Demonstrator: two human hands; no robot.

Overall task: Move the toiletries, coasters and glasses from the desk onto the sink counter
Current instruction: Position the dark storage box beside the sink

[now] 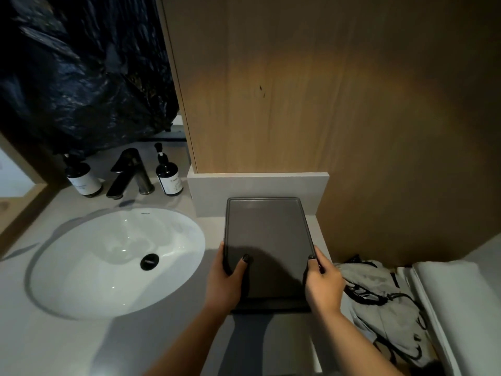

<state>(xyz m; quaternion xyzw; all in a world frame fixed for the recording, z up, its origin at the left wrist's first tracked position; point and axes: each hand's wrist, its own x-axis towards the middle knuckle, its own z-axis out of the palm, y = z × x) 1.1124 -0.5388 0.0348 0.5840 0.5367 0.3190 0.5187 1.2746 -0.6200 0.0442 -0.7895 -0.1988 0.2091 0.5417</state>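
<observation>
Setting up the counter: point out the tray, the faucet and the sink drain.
tray (268, 232): head view, bare middle of its floor.
faucet (130, 172): head view, its black body.
sink drain (149, 261): head view, black stopper.

**Dim bathroom corner, warm light on wood**

A wood-panelled wall (298, 90) is rising at the far right, catching a soft pool of warm light. A white oval basin (81, 280) is sitting at the left, with a black tap (130, 173) standing behind it.

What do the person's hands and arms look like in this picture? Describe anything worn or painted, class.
Both forearms are bare, with no sleeves, watch or rings in view. The left hand and right hand have dark, black-looking polish on the visible nails.
</observation>
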